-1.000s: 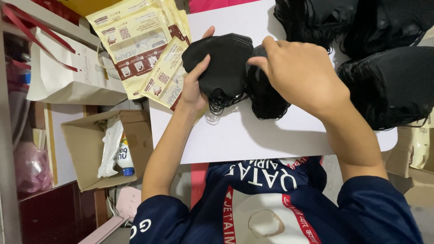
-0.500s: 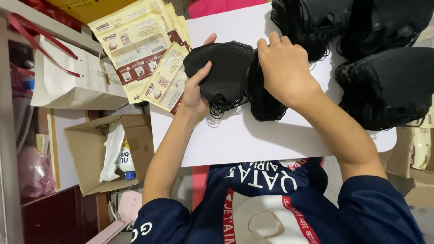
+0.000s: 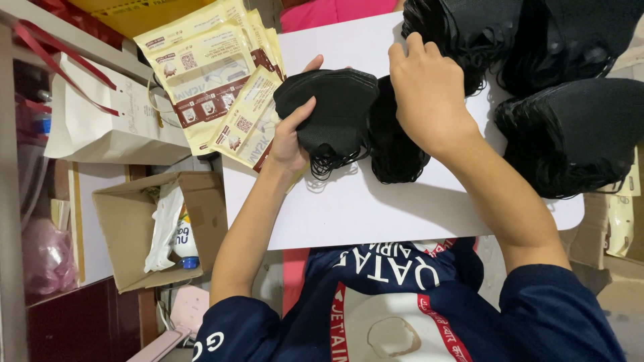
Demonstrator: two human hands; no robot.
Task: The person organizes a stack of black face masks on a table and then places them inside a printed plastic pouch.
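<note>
Black face masks (image 3: 332,107) sit in a small stack over the white table (image 3: 402,201), pinched at the near edge by the left hand (image 3: 292,137). The right hand (image 3: 429,94) lies curled over a second mask bundle (image 3: 392,144) beside it. Best squaring the edges before lifting, ear loops kept untangled, yellow pouches (image 3: 215,87) close by.

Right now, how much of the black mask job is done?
Done, it seems: black masks sit in big piles on the white board. In hand: the left hand grips a small stack of black masks, while the right hand rests on a second stack beside it. Left: the yellow pouches fanned out nearby look flat; I cannot tell whether any are filled.
</note>
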